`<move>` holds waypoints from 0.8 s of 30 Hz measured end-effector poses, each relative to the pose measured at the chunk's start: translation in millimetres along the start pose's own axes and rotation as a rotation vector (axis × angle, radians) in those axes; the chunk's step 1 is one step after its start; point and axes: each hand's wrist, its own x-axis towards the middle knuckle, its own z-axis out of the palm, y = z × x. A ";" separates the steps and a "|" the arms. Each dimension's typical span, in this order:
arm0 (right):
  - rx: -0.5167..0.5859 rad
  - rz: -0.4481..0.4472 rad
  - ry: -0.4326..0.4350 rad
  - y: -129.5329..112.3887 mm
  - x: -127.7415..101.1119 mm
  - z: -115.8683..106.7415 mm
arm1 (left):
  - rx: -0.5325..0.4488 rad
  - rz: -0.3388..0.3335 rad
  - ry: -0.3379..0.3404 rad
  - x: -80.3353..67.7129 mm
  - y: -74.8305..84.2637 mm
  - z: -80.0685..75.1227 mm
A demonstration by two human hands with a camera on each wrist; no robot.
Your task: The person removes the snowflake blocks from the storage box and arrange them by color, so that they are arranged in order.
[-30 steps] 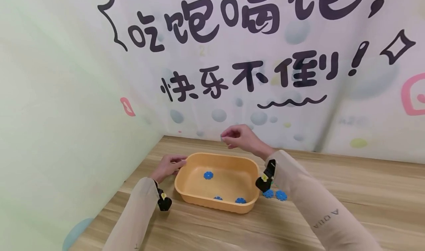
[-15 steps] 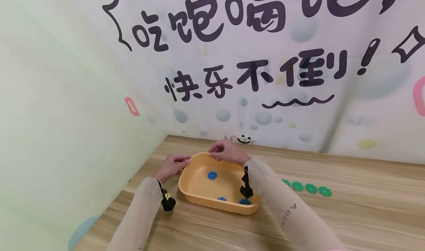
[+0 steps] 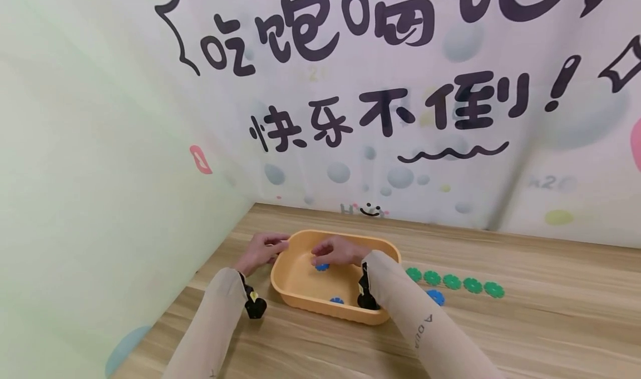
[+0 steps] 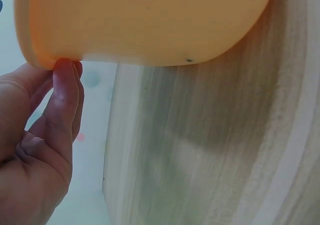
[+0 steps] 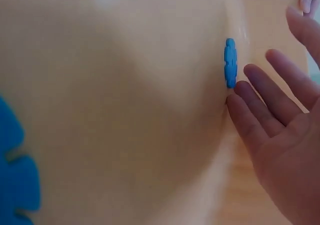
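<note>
An orange plastic basin [image 3: 295,276] stands on the wooden table. My left hand [image 3: 260,251] pinches its far left rim; the left wrist view has the thumb and fingers [image 4: 65,90] on either side of that edge. Inside the basin is my right hand [image 3: 338,251], its fingers loosely extended. A notched blue flower disc [image 3: 322,267] shows just below those fingers. In the right wrist view a blue disc [image 5: 230,65] appears edge-on beside the fingertips, with nothing gripped. Another blue disc [image 3: 336,300] lies by the basin's front wall.
Right of the basin, several green flower discs [image 3: 452,281] form a row on the table [image 3: 561,312]. One blue disc [image 3: 435,297] lies in front of them, partly behind the right sleeve. A printed cloth wall [image 3: 335,190] rises behind the table.
My right hand, earlier pinching something small above the table behind the basin, has come down over the far rim into the basin, and its fingers are loosened. The left hand stays on the rim.
</note>
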 end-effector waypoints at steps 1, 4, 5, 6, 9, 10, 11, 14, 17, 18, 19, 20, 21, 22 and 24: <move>-0.013 0.001 -0.013 1.2 0.3 0.7 | 0.005 0.005 0.000 -0.2 -0.2 0.3; -0.043 0.008 -0.041 3.1 2.0 0.9 | 0.009 0.012 0.012 -1.0 0.7 0.4; -0.046 0.012 -0.049 3.7 2.5 0.9 | 0.009 0.013 0.012 -1.2 0.9 0.5; -0.046 0.017 -0.059 4.2 3.0 0.9 | 0.008 0.013 0.011 -1.3 0.8 0.6; -0.039 0.031 -0.078 5.1 3.5 1.0 | 0.009 0.010 0.010 -1.0 0.1 1.0; -0.036 0.038 -0.081 5.1 3.4 1.2 | 0.006 0.008 0.010 -0.7 -0.3 1.1; -0.038 0.040 -0.081 5.0 3.2 1.7 | 0.007 0.006 0.010 -0.3 -0.6 1.4; -0.050 0.057 -0.075 4.1 2.5 2.9 | 0.016 0.009 0.011 0.1 0.6 1.5; -0.069 0.094 -0.072 3.6 1.4 3.5 | 0.018 0.005 0.011 0.4 1.5 1.7; -0.066 0.112 -0.073 3.6 1.3 3.5 | 0.018 0.003 0.011 0.4 1.9 1.7; -0.068 0.126 -0.074 3.3 0.7 3.6 | 0.017 -0.002 0.013 0.6 2.0 1.8; -0.063 0.138 -0.075 3.7 0.7 3.8 | 0.017 -0.006 0.013 0.9 1.7 1.9; -0.061 0.147 -0.077 3.8 0.5 3.9 | 0.019 -0.011 0.016 1.1 1.4 2.0; -0.058 0.154 -0.080 3.6 0.3 4.0 | 0.019 -0.016 0.018 1.2 1.3 2.0; -0.057 0.149 -0.081 3.9 0.3 4.9 | 0.022 -0.024 0.021 1.3 0.6 2.0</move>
